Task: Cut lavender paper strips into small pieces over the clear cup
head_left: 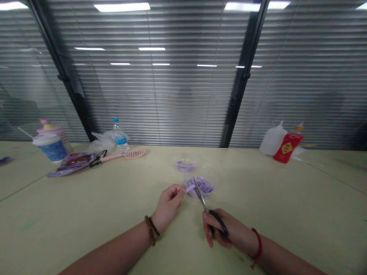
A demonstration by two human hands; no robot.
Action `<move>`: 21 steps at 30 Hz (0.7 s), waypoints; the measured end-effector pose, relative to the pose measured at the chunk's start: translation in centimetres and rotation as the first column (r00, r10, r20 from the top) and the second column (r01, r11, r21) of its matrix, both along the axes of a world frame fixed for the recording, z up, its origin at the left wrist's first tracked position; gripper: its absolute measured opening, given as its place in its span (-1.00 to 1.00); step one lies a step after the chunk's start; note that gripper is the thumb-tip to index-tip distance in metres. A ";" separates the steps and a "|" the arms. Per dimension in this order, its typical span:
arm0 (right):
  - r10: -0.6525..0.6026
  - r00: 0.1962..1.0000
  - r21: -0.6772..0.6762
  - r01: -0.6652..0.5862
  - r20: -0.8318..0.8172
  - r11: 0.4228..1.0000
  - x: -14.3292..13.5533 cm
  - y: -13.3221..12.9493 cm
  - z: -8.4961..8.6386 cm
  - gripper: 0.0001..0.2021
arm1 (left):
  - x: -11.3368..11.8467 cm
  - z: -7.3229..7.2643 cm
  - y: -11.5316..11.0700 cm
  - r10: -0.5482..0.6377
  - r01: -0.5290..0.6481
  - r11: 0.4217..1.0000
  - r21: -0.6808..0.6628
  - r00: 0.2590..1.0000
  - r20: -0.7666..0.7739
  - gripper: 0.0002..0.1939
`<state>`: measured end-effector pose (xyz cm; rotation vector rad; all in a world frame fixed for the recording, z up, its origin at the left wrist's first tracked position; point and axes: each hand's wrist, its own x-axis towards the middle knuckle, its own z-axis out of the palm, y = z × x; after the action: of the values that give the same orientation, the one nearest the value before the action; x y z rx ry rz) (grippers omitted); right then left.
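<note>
My left hand pinches a narrow light-purple strip, which sticks out to the right over a bowl. In my right hand is a pair of scissors with black handles, fingers through the loops. Its metal blades point up and away, and their tips are at the free end of the strip. Beneath them sits a clear bowl holding many small purple cut pieces. Just behind it stands a second clear bowl with some purple bits inside.
At the back left are a blue paper cup, a purple package, a pink hairbrush, a water bottle and a crumpled plastic bag. A red bottle and a white squeeze bottle stand back right, before the window blinds.
</note>
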<state>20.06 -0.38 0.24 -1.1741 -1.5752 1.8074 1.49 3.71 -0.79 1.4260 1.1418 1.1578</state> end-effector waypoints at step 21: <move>0.035 0.996 0.011 -0.036 0.088 0.999 -0.3 0.0 0.1 -0.46 | 0.2 0.1 -0.3 -0.081 0.082 0.996 0.019 0.996 -0.045 -0.73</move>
<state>19.77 -0.41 0.30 -1.2426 -1.6634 1.7880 1.73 3.46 -0.70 1.5064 1.0951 1.0887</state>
